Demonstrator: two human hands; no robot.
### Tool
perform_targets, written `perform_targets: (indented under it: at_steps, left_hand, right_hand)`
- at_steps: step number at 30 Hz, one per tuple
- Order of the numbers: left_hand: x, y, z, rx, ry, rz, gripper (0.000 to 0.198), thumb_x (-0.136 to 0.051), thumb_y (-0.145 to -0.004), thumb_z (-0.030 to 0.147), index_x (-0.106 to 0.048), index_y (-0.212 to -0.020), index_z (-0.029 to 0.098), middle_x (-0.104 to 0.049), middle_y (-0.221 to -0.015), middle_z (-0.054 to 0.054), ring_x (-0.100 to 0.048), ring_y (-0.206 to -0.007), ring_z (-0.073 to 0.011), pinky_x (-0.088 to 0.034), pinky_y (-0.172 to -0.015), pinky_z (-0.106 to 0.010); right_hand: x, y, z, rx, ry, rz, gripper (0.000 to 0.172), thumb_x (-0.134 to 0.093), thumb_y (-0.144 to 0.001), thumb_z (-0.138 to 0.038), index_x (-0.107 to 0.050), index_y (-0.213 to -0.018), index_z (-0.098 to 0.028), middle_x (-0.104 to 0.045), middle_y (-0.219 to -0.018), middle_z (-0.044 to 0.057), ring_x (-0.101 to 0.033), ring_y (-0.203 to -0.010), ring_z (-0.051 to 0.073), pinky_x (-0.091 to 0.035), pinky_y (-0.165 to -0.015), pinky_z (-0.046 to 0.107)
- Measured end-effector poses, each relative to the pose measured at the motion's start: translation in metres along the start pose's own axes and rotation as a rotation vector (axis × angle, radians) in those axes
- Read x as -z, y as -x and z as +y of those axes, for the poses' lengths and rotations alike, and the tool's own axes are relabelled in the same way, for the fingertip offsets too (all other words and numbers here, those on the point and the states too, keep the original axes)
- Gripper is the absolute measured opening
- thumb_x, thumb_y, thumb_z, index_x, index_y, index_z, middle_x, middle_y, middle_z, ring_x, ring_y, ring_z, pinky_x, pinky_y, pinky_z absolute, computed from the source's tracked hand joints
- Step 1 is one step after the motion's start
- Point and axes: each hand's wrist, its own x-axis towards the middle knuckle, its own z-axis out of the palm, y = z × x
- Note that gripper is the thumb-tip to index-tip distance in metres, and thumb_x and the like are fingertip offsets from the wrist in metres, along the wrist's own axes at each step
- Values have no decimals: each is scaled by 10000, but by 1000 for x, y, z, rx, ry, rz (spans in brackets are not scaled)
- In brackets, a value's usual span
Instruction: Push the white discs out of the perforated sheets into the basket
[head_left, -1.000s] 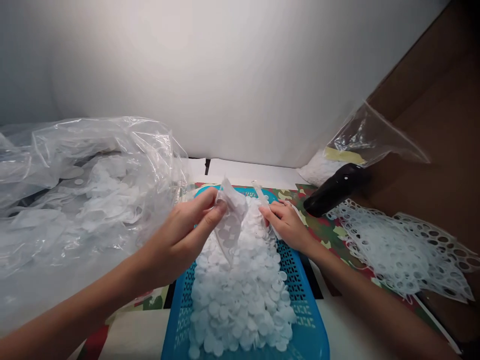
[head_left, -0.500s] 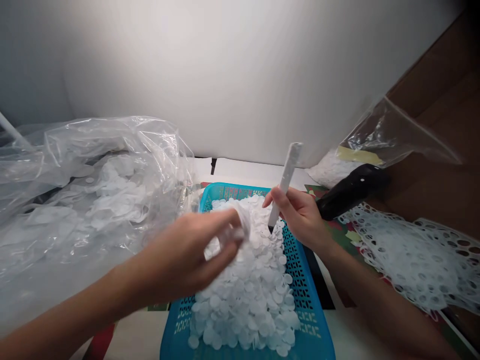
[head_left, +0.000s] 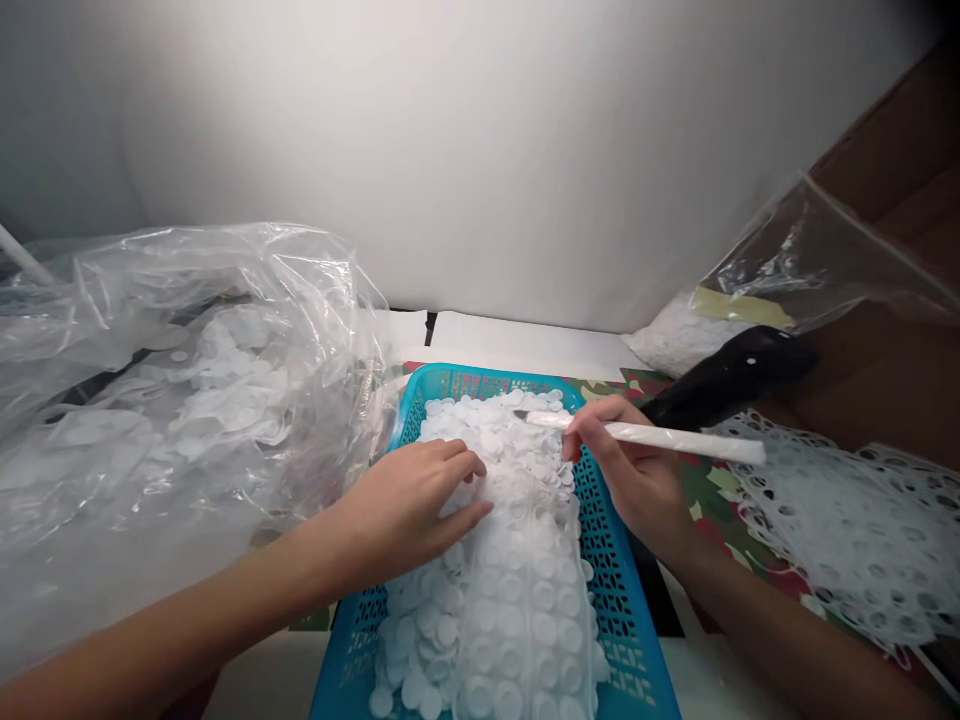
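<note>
Here, the right hand (head_left: pixel 636 472) grips a tool (head_left: pixel 686 440) (white-handled).

On the left side of the blue perforated plastic basket (head_left: pixel 634 590), the left forearm (head_left: pixel 225 610) shows bare and slender, tapering to an ungloved left hand (head_left: pixel 409 500). On its right side, the right forearm (head_left: pixel 772 620) and right hand (head_left: pixel 641 485) are bare too.

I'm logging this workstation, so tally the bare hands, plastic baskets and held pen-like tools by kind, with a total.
Bare hands: 2 (left hand, right hand)
Blue perforated plastic basket: 1
White dark-tipped pen-like tool: 1
Total: 4
Not included: loose white discs, too many to count.
</note>
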Motion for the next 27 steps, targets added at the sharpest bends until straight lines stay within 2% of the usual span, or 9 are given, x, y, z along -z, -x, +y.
perform_targets:
  at_steps: [3, 5, 8, 10, 15, 20, 23, 25, 27]
  left_hand:
    - [-10, -1, 2, 9, 55, 19, 153, -494, -895, 326, -540, -982, 208, -609, -970, -38, -579, -829, -206, -408, -701, -324]
    - [-11, 0, 4, 8, 101, 17, 98, -479, -896, 290, -537, -925, 216, -604, -937, -20, -570, -786, -185, -399, -662, -304]
    - [-6, 2, 4, 36, 162, 14, 102, -441, -911, 284, -513, -890, 215, -592, -854, -10, -561, -744, -173, -397, -632, -291]
    - [0, 3, 5, 93, 265, 10, 121, -412, -928, 313, -479, -900, 216, -592, -838, -8, -563, -739, -167, -407, -628, -287]
    - [8, 4, 9, 246, 533, -47, 183, -362, -951, 399, -410, -941, 223, -623, -878, -21, -556, -740, -159, -422, -636, -284]
    - [-4, 1, 15, 217, 656, -69, 372, -481, -894, 411, -300, -1162, 228, -593, -846, -9, -562, -746, -165, -441, -648, -280]
    - [-10, -1, 14, 204, 599, -30, 425, -496, -875, 337, -279, -1222, 225, -560, -833, -1, -547, -732, -162, -436, -665, -289]
    - [-11, -2, 11, 214, 563, 5, 390, -478, -871, 300, -302, -1211, 222, -530, -817, 3, -531, -718, -157, -432, -656, -287]
    - [-11, -2, 8, 221, 539, 41, 352, -463, -870, 283, -327, -1189, 223, -515, -811, 6, -523, -718, -157, -426, -643, -282]
  right_hand:
    - [1, 1, -2, -36, -54, 32, 219, -433, -965, -364, -505, -805, -234, -520, -680, -23, -504, -631, 124, -432, -606, 265]
    - [1, 1, -5, -35, -57, 20, 179, -404, -977, -354, -540, -938, -244, -562, -746, -10, -516, -645, 126, -431, -586, 266]
    - [0, 3, -8, -16, -2, -29, 269, -368, -989, -343, -527, -1191, -264, -641, -920, 23, -544, -683, 127, -462, -606, 281]
    - [0, 4, -8, 6, 43, -81, 308, -386, -984, -328, -518, -1260, -291, -660, -995, 29, -558, -714, 132, -487, -621, 290]
    - [6, 6, -6, 104, 120, -150, 283, -506, -939, -246, -612, -1186, -334, -691, -952, 1, -602, -763, 131, -529, -652, 280]
    - [26, 2, -14, 81, 110, -135, 225, -518, -939, -246, -676, -1082, -319, -720, -846, -8, -645, -705, 128, -551, -643, 270]
    - [35, -1, -22, 52, 177, -318, 223, -496, -947, -252, -679, -1063, -304, -721, -908, 3, -675, -783, 152, -558, -687, 281]
    - [36, -1, -24, 35, 277, -480, 218, -501, -941, -252, -669, -1074, -294, -716, -940, 1, -671, -826, 155, -544, -705, 268]
    - [32, -2, -23, 43, 367, -583, 217, -497, -939, -251, -661, -1078, -284, -708, -958, -5, -658, -852, 148, -519, -731, 253]
